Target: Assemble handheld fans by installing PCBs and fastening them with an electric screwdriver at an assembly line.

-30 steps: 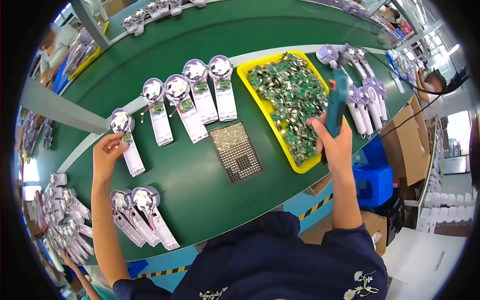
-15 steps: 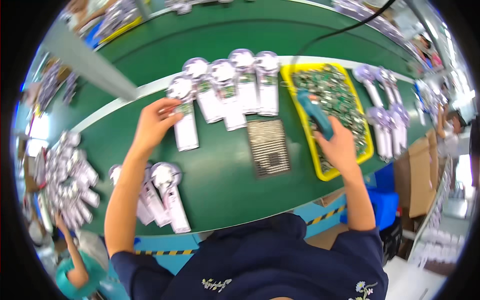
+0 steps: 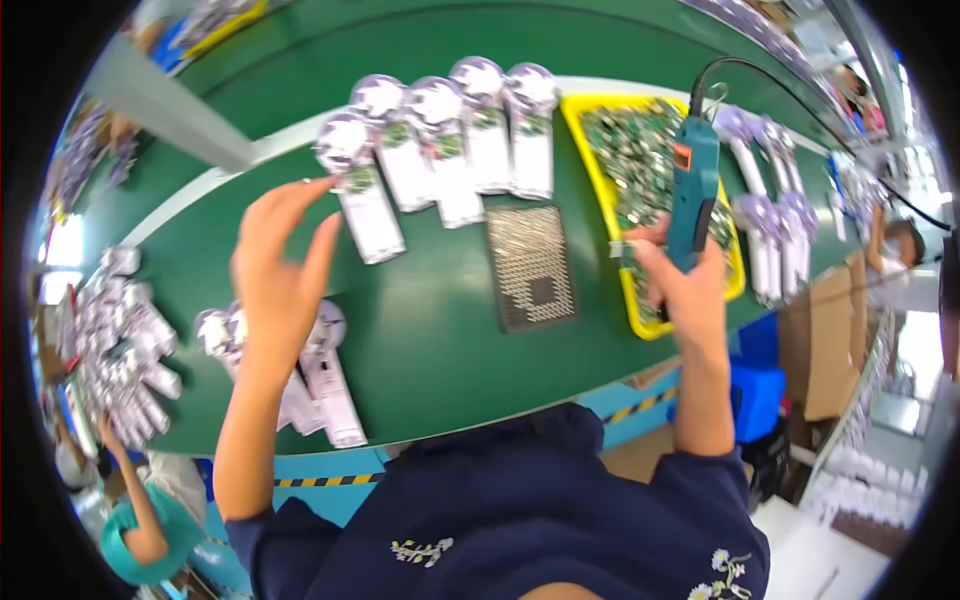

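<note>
My left hand [image 3: 278, 250] has its thumb and fingers apart, with the fingertips beside the leftmost white handheld device [image 3: 370, 222]. That device has a round, clear-purple head and a small green circuit board [image 3: 356, 180] in its body. My right hand [image 3: 690, 280] grips a teal electric screwdriver [image 3: 692, 185], cord end up, over the yellow tray [image 3: 736, 270] of circuit boards. A small pale piece [image 3: 618, 249], perhaps a board, shows at my right fingertips. Between the hands lies a dark plate [image 3: 530, 265] with rows of small metal pieces, likely screws.
Several similar devices [image 3: 485, 150] stand in a row along the white strip. More lie at the near left [image 3: 335, 400], in a far-left pile [image 3: 125, 340] and right of the tray [image 3: 765, 250]. The black cord [image 3: 800, 100] arcs over the right side. A co-worker [image 3: 150, 510] is at lower left.
My left hand has drawn back from the leftmost device and its thumb has spread. The screwdriver has swung from leaning left to nearly upright, and my right fingers now show a small piece.
</note>
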`<state>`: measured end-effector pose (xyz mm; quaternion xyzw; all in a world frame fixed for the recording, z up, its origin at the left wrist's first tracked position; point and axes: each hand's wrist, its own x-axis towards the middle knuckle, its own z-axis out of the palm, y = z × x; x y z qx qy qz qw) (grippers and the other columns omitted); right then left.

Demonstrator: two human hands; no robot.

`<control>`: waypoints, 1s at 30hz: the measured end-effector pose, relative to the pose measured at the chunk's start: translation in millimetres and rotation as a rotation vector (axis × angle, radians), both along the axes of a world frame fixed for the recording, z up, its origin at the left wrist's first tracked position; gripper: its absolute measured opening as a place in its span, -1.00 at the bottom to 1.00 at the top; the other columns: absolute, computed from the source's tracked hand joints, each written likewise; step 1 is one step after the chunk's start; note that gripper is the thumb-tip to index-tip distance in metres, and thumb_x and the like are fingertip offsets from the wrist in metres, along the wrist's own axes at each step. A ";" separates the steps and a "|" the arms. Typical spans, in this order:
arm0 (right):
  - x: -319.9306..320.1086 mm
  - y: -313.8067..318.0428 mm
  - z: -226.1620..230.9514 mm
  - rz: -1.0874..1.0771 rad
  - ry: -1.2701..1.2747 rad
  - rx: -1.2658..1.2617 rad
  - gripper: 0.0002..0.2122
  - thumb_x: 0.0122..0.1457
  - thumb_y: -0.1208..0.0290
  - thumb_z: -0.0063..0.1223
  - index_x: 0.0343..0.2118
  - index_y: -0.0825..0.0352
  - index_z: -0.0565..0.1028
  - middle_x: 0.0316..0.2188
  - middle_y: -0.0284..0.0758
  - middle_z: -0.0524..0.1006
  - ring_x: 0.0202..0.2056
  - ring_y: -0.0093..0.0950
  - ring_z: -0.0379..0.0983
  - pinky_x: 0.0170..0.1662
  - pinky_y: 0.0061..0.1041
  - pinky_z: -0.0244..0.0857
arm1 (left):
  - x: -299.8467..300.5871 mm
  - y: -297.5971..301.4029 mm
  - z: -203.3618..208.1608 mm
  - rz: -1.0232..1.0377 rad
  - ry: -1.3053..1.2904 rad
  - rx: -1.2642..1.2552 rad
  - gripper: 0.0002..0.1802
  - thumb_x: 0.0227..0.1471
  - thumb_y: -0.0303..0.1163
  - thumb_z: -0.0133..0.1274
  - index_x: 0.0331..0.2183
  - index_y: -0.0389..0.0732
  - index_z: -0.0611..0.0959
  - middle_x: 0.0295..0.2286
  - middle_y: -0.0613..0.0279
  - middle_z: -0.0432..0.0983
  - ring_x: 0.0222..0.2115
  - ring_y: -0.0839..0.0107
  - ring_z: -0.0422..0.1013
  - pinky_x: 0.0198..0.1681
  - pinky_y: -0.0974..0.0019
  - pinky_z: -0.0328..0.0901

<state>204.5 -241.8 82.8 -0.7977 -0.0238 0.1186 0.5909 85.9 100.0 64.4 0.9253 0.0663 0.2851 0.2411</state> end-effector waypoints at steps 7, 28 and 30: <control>-61.3 39.5 -23.7 0.130 0.475 0.771 -0.70 0.10 0.67 0.15 -0.17 0.29 0.31 -0.26 -0.11 0.57 -0.70 -0.65 0.28 -0.64 -0.63 0.20 | -35.3 -108.2 17.9 -0.306 0.002 -0.555 -0.60 -0.17 -0.64 0.29 -0.17 -0.31 0.67 -0.24 0.06 0.55 -0.24 0.19 0.52 -0.20 0.30 0.42; -88.5 45.6 -62.5 0.555 0.366 0.530 -0.54 -0.10 0.70 0.34 -0.09 0.41 0.42 -0.18 -0.13 0.60 -0.54 -0.73 0.35 -0.48 -0.70 0.26 | -66.4 -112.2 -42.4 -0.393 0.091 -1.231 -0.75 -0.16 -0.66 0.31 -0.34 -0.27 0.66 -0.38 0.30 0.34 -0.39 0.54 0.33 -0.33 0.44 0.27; -87.3 46.3 -63.9 0.549 0.426 0.585 -0.54 -0.11 0.70 0.35 -0.09 0.41 0.43 -0.19 -0.15 0.60 -0.54 -0.73 0.36 -0.48 -0.69 0.27 | -65.5 -108.8 -43.5 -0.419 0.106 -1.242 -0.75 -0.18 -0.65 0.33 -0.36 -0.26 0.67 -0.38 0.31 0.34 -0.41 0.54 0.31 -0.35 0.44 0.24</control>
